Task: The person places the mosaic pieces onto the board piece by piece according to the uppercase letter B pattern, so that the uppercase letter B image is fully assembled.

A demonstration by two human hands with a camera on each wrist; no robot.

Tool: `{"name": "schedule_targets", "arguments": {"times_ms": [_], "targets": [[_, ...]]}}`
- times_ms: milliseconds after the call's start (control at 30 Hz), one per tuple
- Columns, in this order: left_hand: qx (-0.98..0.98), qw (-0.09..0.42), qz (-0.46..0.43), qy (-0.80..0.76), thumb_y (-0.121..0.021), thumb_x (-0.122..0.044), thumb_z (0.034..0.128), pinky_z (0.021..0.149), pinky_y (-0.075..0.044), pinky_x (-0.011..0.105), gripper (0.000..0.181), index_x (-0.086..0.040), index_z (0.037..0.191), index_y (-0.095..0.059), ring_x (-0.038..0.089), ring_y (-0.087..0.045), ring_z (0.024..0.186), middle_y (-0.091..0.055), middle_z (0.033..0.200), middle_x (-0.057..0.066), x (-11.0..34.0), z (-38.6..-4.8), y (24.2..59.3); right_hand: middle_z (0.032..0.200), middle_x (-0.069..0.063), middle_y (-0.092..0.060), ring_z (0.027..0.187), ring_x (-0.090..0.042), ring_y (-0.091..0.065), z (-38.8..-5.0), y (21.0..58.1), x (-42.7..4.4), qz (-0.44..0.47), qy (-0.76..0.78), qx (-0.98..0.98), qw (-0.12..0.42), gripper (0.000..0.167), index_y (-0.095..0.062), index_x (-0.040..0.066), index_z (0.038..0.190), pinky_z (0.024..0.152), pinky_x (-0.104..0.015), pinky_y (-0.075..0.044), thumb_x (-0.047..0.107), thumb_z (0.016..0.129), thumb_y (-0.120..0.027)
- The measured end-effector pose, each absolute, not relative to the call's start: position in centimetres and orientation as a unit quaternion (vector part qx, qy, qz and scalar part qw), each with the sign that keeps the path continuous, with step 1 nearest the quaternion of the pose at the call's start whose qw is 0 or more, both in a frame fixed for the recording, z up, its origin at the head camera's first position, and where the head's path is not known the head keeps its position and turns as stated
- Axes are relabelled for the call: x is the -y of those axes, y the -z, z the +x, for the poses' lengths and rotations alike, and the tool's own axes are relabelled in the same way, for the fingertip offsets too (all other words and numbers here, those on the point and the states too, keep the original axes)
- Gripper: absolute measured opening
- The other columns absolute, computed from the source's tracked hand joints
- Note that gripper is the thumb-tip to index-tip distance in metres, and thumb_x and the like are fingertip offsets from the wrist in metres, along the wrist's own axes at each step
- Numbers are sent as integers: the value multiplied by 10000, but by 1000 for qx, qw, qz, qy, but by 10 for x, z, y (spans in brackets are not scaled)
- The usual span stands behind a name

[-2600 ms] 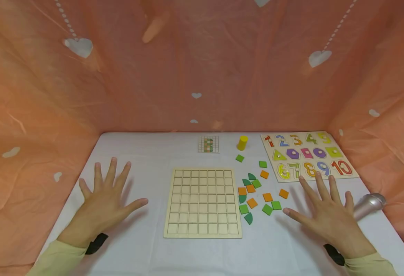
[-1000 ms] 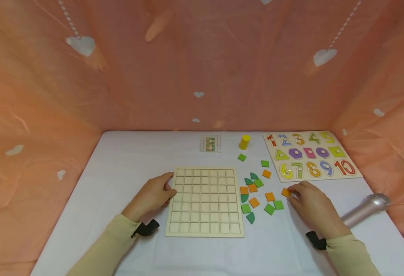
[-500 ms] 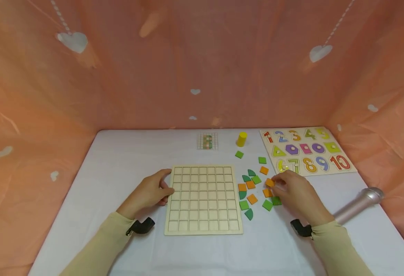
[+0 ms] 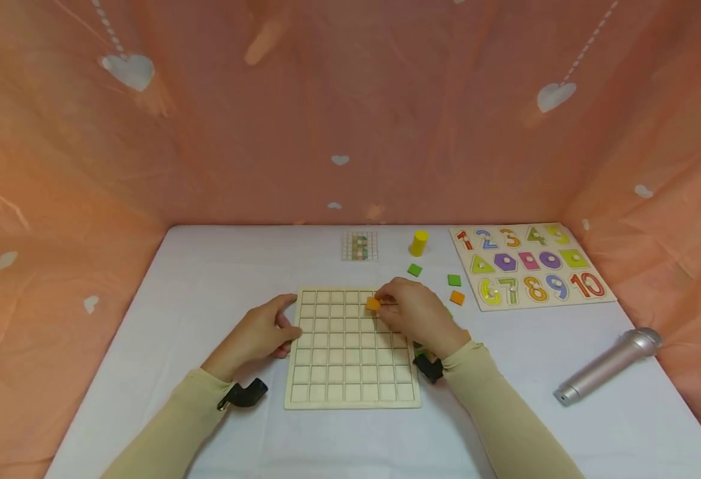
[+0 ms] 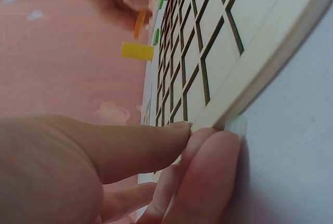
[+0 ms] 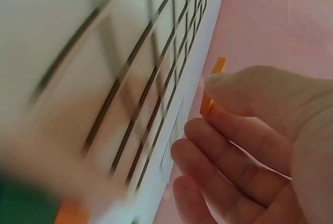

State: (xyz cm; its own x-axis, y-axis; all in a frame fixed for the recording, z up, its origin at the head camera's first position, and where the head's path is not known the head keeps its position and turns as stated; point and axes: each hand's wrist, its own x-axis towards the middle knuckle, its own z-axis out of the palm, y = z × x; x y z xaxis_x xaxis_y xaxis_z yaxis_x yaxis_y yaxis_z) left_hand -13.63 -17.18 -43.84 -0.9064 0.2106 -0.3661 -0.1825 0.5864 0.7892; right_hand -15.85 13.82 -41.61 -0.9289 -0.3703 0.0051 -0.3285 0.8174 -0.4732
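Observation:
The wooden grid board [image 4: 352, 392] lies flat on the white table, its squares bare where visible. My left hand [image 4: 260, 336] grips the board's left edge; in the left wrist view the thumb [image 5: 140, 148] rests on the rim, fingers curled beneath. Above the board's upper right squares, my right hand [image 4: 419, 313] pinches an orange square tile [image 4: 373, 303] between thumb and fingers. The right wrist view shows that tile [image 6: 213, 86] tilted and clear of the board. Several green and orange tiles right of the board are partly hidden by my right hand and wrist.
A small pattern card [image 4: 359, 246] and a yellow cylinder [image 4: 419, 243] stand behind the board. The number puzzle [image 4: 524, 266] lies at the back right, a silver microphone [image 4: 608, 366] in front of it. Loose tiles include a green one [image 4: 455, 280] and an orange one [image 4: 457, 297].
My right hand has picked up an orange tile from the right side and carried it left over the board. My left hand came in from the left and took hold of the board's edge.

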Motion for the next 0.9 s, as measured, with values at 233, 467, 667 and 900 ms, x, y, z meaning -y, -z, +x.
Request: {"name": "schedule_targets", "arguments": {"times_ms": [233,467,667,900], "targets": [[-863,215,9,-457,-756,-85,998,656,-629,300,769,-94,1664,-372,166,-686,675,-668,954,109,173,-137,440,1134,-15,-758,1023,-198,-722,-170,416,-96,-214,236,-946,57,248,-803,108,1203,906,-402,-626,246,997,-805],[-864,217,5,-454,-758,-96,1002,662,-623,295,760,-115,1662,-380,168,-685,681,-672,967,107,174,-137,439,1118,-17,-759,1033,-200,-733,-172,424,-77,-228,249,-940,47,236,-811,115,1183,936,-385,-631,260,998,-808],[-869,218,-2,-444,-755,-98,1005,656,-610,295,764,-118,1666,-372,171,-680,675,-668,960,103,173,-136,437,1088,-31,-755,1030,-212,-731,-169,427,-74,-232,239,-942,40,210,-819,108,1154,946,-393,-628,251,1001,-805],[-870,215,1,-444,-752,-98,1005,662,-605,296,763,-99,1665,-370,174,-680,676,-664,955,103,174,-136,438,1057,-48,-751,978,-211,-710,-170,430,-71,-234,213,-948,37,148,-827,83,1106,891,-380,-629,163,990,-781]]}}
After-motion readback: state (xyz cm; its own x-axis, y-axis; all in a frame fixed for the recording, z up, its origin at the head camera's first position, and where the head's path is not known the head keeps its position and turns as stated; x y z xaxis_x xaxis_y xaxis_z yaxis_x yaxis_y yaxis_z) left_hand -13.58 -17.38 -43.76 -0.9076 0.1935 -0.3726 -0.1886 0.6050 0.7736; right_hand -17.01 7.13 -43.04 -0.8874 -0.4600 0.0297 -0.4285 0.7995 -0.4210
